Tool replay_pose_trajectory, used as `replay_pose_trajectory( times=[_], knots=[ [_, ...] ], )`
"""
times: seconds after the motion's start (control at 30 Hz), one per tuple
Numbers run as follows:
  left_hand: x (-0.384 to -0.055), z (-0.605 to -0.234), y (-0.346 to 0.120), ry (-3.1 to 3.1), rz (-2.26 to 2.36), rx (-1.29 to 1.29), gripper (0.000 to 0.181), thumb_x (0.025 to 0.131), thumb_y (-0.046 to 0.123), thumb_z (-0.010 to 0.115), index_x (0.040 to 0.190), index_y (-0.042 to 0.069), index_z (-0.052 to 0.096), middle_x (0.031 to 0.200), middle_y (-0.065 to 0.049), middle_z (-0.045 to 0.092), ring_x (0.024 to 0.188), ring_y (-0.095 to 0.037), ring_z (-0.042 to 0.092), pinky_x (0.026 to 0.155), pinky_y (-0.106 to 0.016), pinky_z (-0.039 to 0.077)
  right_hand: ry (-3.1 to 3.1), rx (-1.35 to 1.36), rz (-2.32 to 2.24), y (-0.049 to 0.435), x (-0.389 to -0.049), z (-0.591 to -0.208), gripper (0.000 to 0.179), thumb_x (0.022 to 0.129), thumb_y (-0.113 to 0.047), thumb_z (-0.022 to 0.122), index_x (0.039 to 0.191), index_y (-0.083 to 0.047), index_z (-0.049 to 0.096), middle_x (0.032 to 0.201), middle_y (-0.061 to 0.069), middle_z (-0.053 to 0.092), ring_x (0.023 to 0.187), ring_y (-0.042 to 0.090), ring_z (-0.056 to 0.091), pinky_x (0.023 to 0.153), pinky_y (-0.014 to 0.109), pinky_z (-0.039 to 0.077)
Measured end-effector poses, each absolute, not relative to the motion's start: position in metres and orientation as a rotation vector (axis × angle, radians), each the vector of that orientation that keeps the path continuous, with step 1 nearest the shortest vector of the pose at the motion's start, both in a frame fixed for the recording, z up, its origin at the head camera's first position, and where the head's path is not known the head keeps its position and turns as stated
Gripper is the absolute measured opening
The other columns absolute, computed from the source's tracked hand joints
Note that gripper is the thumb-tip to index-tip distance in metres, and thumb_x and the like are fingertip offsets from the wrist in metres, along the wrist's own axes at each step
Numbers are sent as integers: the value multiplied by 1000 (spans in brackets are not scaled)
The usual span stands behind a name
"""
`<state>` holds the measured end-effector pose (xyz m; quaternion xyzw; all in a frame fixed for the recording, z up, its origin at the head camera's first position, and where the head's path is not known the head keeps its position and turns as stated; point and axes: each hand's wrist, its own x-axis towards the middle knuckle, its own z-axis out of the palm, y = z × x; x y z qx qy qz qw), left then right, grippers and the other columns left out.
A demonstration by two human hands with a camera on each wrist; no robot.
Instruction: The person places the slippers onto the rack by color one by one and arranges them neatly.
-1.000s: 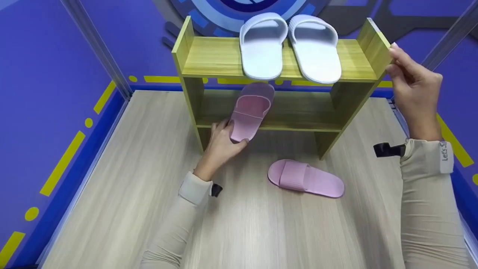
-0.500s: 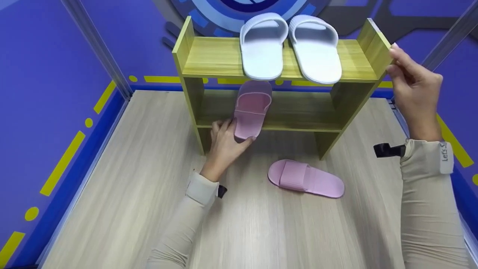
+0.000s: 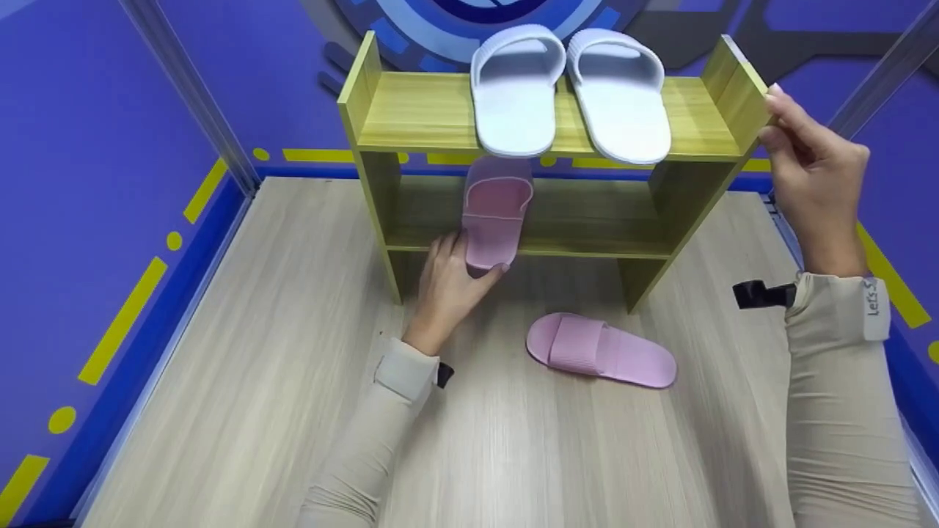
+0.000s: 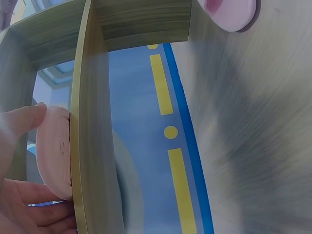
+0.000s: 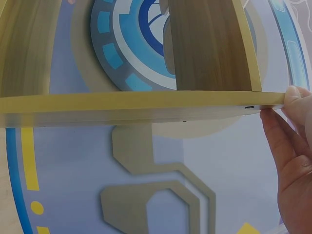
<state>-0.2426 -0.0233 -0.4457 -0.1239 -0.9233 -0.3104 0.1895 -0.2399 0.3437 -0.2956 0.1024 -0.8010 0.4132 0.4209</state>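
Note:
My left hand (image 3: 451,286) grips a pink slipper (image 3: 495,238) by its heel end, thumb on one side and fingers on the other. Its toe points into the middle shelf of a wooden shoe rack (image 3: 411,110). Seen from the left wrist, the slipper's heel (image 4: 54,151) lies right along the shelf's front edge. At the rack's right side, my right hand (image 3: 821,172) pinches the upper part of the side panel (image 5: 146,105) between thumb and fingers. The matching pink slipper (image 3: 601,350) lies on the floor in front, toe to the left.
Two white slippers, one left (image 3: 517,110) and one right (image 3: 623,121), stand side by side on the top shelf, heels overhanging its front edge. Blue walls (image 3: 95,220) with yellow marks enclose the wood-look floor (image 3: 293,330) on both sides and behind the rack.
My left hand has slid the pink slipper slightly right and deeper into the middle shelf, turning it straighter. My right hand has stayed at the side panel.

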Motion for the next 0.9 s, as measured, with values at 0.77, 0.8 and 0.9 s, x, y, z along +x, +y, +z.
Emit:
replay_pose_trajectory(
  times=[0.77, 0.8, 0.9],
  knots=[
    [-246, -443, -22, -2563, -810, -364, 71, 80, 50, 72, 130, 2, 57, 129, -17, 60, 119, -33, 54, 100, -44, 47, -1980, 266, 1053, 340, -241, -295, 32, 86, -6, 68, 117, -12, 69, 123, 5, 66, 90, -6, 66, 66, 6, 46],
    [-245, -442, -23, -2562, -802, -368, 68, 81, 48, 71, 130, 3, 57, 129, -16, 60, 119, -33, 55, 100, -45, 48, -1988, 263, 1041, 340, -240, -295, 32, 87, -6, 68, 118, -13, 69, 123, 4, 66, 85, -7, 65, 64, 5, 45],
    [-243, -438, -24, -2548, -779, -386, 61, 84, 46, 68, 129, 5, 59, 130, -15, 60, 118, -33, 55, 98, -48, 48, -2014, 252, 1009, 341, -238, -295, 32, 88, -7, 67, 118, -14, 69, 125, 3, 65, 71, -8, 58, 58, 5, 39]
  ],
)
